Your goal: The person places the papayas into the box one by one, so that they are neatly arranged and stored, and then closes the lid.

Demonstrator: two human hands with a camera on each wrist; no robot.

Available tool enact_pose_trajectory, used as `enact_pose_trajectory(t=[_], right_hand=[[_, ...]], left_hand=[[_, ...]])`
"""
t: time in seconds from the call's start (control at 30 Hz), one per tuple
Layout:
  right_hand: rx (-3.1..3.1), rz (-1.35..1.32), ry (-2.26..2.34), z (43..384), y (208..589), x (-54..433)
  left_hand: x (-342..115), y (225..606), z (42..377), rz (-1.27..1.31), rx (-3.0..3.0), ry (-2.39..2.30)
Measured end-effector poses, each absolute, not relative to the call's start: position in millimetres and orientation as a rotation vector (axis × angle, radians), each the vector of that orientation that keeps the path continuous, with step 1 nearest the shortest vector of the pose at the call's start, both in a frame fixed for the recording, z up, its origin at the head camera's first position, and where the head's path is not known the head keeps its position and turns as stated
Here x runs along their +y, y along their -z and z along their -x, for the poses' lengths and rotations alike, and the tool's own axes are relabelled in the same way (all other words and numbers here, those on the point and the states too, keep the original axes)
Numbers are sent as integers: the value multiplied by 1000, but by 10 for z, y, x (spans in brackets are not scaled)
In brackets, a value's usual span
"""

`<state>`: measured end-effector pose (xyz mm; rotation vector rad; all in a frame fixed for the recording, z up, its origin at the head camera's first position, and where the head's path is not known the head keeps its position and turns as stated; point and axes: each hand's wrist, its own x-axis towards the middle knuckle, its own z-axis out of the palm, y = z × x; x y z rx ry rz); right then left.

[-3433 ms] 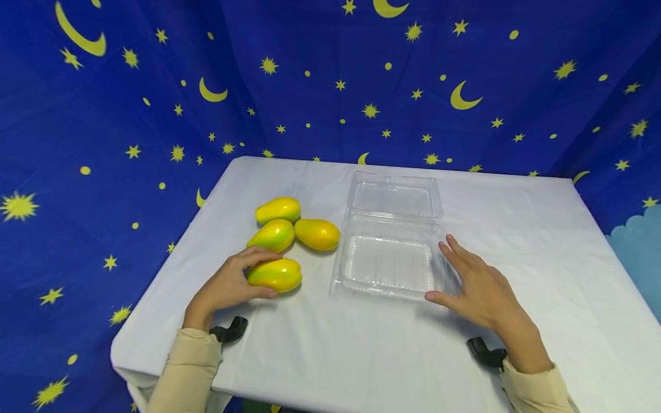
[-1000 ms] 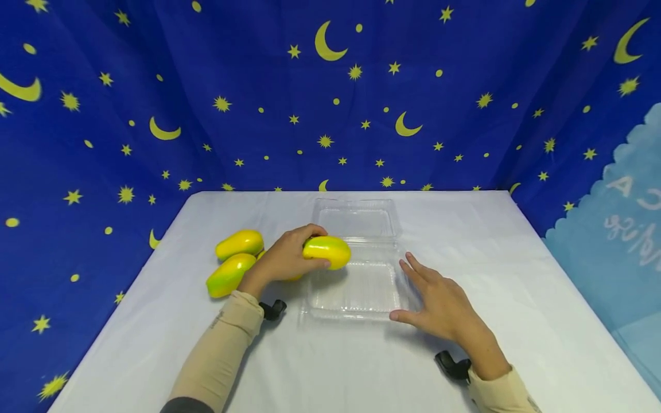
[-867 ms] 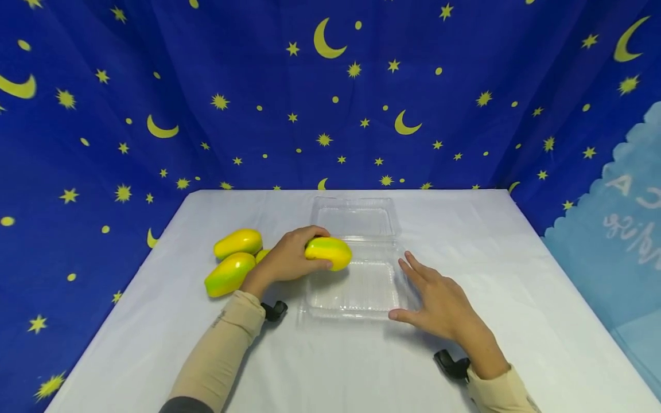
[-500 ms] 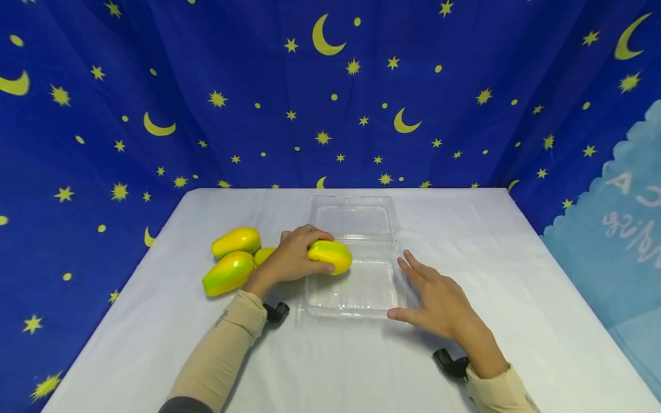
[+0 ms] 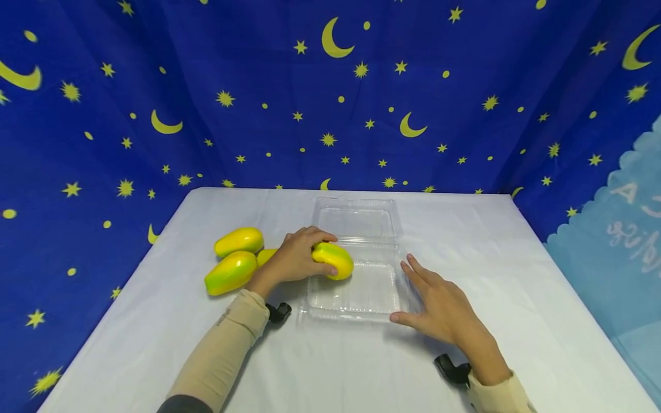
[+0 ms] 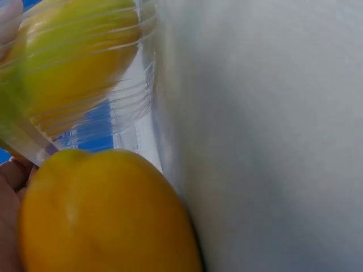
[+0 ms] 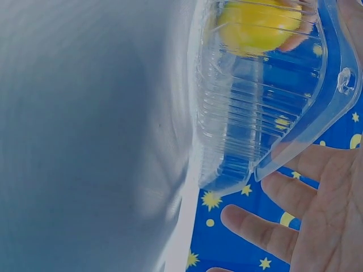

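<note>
Fruit [image 5: 335, 262], head view: carried from surface [image 5: 335, 367] to left side of clear box [image 5: 372, 287], gripped in my left hand [image 5: 296, 258]; three other fruits [image 5: 231, 273] remain outside, so one of four has reached it. Right hand [image 5: 441, 307]: spread, holding nothing.
Left wrist view: held fruit behind the box's wall; base contact, I cannot tell.
Right wrist view: my fingertips beside the rim.

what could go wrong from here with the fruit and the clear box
The held fruit is rounded and could roll when the left hand lets go. The clear box looks thin and might slide or tip if bumped, since the right hand is only at its right side, fingers spread.
</note>
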<state>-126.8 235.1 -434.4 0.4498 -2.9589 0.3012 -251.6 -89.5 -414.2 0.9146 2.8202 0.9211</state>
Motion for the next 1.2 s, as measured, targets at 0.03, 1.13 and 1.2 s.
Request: enact_pose_trajectory(t=[0.03,1.13,1.2], right_hand=[[-2959,-448,-301,1267,4345,2352],[-2993,-449,-303,1274,4356,2355],[-2988,-456,-308,1277,4357,2352]], left_hand=[[-895,4135,2512,-916,2823,-920],[-1163,3739,2365,-869,2853,-1202],[-1211,3715,2344,-883,2873,-1247]])
